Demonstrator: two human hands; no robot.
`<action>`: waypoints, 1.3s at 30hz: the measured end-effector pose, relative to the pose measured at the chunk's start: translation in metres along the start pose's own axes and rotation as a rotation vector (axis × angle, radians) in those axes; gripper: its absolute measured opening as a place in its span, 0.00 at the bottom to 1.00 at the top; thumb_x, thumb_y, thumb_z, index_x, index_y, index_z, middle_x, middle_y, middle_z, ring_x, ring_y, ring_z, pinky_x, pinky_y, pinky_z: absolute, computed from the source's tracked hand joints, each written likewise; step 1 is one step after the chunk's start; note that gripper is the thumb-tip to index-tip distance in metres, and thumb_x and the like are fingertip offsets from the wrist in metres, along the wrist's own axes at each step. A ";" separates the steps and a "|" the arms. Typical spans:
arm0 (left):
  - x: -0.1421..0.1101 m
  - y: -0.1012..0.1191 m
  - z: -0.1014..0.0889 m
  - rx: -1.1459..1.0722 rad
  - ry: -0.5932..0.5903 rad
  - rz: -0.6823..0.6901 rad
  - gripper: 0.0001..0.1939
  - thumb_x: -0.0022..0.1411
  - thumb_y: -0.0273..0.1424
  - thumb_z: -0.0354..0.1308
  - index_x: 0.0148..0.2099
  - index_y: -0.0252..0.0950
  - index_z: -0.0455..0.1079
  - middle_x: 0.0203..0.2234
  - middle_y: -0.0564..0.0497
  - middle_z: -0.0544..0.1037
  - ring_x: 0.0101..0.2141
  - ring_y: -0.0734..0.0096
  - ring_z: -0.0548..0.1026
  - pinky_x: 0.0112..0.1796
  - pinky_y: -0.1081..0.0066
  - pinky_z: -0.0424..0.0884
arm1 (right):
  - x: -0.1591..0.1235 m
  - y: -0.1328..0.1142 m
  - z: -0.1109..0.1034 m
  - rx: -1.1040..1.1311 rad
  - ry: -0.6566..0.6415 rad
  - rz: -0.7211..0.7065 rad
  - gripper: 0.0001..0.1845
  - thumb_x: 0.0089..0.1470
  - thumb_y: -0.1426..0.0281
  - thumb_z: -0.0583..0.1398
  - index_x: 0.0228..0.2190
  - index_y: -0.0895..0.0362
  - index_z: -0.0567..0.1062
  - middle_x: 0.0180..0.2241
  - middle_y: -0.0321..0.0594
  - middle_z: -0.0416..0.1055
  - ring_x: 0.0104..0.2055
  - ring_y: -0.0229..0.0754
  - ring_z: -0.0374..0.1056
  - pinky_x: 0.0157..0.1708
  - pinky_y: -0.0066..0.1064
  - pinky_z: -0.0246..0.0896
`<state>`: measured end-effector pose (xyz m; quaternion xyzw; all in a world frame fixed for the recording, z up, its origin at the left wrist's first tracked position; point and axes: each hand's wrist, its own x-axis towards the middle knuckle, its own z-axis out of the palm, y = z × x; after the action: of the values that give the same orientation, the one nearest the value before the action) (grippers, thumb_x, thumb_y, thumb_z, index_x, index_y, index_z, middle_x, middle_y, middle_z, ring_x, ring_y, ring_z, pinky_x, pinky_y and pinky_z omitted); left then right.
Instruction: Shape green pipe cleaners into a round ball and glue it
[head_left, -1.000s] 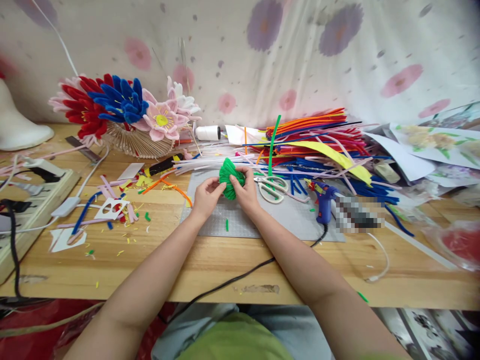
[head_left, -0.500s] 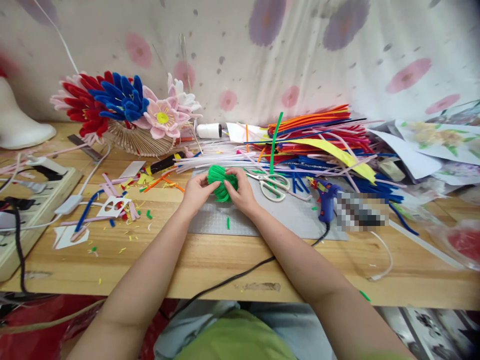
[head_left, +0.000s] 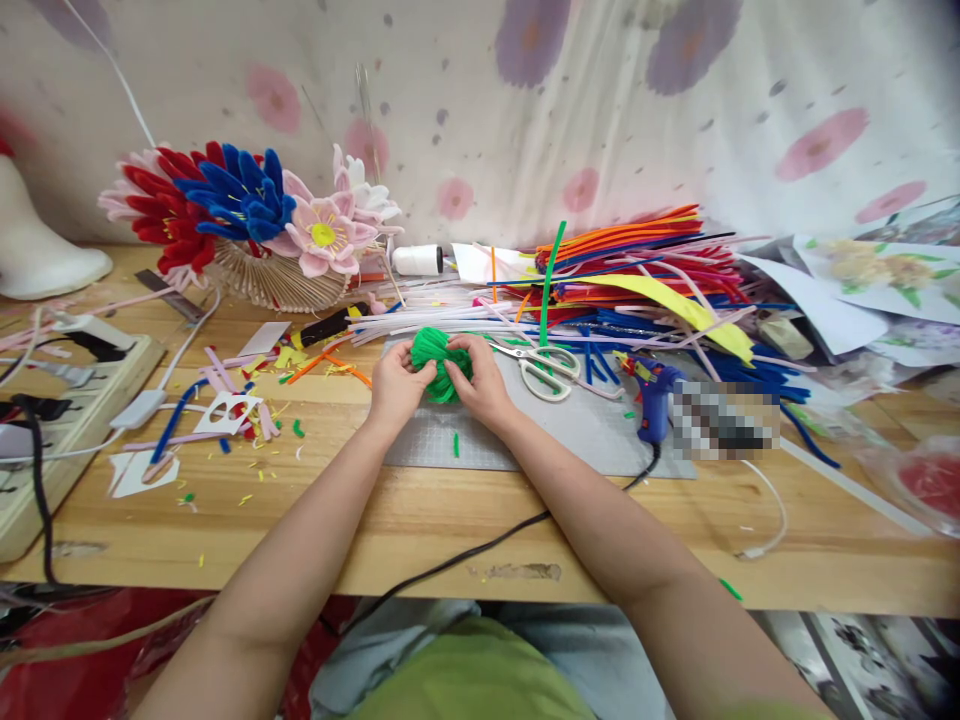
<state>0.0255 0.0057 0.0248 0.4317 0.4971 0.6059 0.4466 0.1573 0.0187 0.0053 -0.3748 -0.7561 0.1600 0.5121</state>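
A green pipe-cleaner bundle (head_left: pixel 433 356) is held between both hands above the grey cutting mat (head_left: pixel 570 430). My left hand (head_left: pixel 395 385) pinches its left side with thumb and fingers closed. My right hand (head_left: pixel 480 380) grips its right side, fingers curled round the green loops. A single green pipe cleaner (head_left: pixel 548 280) stands up just behind the hands. White-handled scissors (head_left: pixel 541 368) lie on the mat right of my right hand.
A heap of coloured pipe cleaners (head_left: pixel 637 280) fills the back right. A blue glue gun (head_left: pixel 651 398) lies on the mat, its black cord trailing to the front edge. Pipe-cleaner flowers (head_left: pixel 240 215) sit back left, a power strip (head_left: pixel 67 400) at far left.
Both hands and the green bundle have shifted slightly left and a little farther away; the fingers have turned the bundle between them.
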 end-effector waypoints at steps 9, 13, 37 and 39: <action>0.001 0.004 -0.001 -0.018 -0.043 -0.048 0.16 0.36 0.24 0.64 0.33 0.33 0.69 0.26 0.52 0.76 0.28 0.74 0.72 0.33 0.73 0.68 | 0.000 -0.001 -0.002 -0.012 -0.007 0.011 0.08 0.52 0.71 0.53 0.37 0.53 0.64 0.41 0.43 0.66 0.46 0.43 0.62 0.48 0.41 0.59; -0.002 0.012 -0.002 -0.071 -0.053 -0.135 0.15 0.37 0.27 0.64 0.32 0.34 0.70 0.24 0.53 0.74 0.24 0.74 0.71 0.28 0.74 0.67 | 0.000 -0.002 -0.002 -0.013 0.003 0.026 0.08 0.52 0.70 0.53 0.37 0.53 0.63 0.40 0.43 0.66 0.46 0.43 0.63 0.47 0.41 0.60; -0.001 0.012 -0.005 -0.046 -0.084 -0.223 0.17 0.33 0.27 0.66 0.32 0.34 0.72 0.24 0.53 0.76 0.25 0.71 0.72 0.28 0.71 0.69 | -0.001 0.002 -0.002 -0.037 -0.006 0.004 0.11 0.51 0.71 0.54 0.39 0.54 0.63 0.39 0.43 0.66 0.44 0.43 0.62 0.46 0.39 0.60; -0.001 0.012 -0.005 -0.041 -0.094 -0.224 0.19 0.32 0.27 0.66 0.33 0.33 0.72 0.24 0.52 0.76 0.24 0.72 0.72 0.27 0.71 0.69 | -0.002 0.002 -0.002 -0.032 -0.004 -0.005 0.11 0.51 0.71 0.54 0.39 0.54 0.63 0.39 0.43 0.66 0.44 0.43 0.62 0.46 0.39 0.60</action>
<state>0.0192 0.0025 0.0356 0.3921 0.5082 0.5415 0.5429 0.1600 0.0186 0.0038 -0.3807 -0.7605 0.1473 0.5051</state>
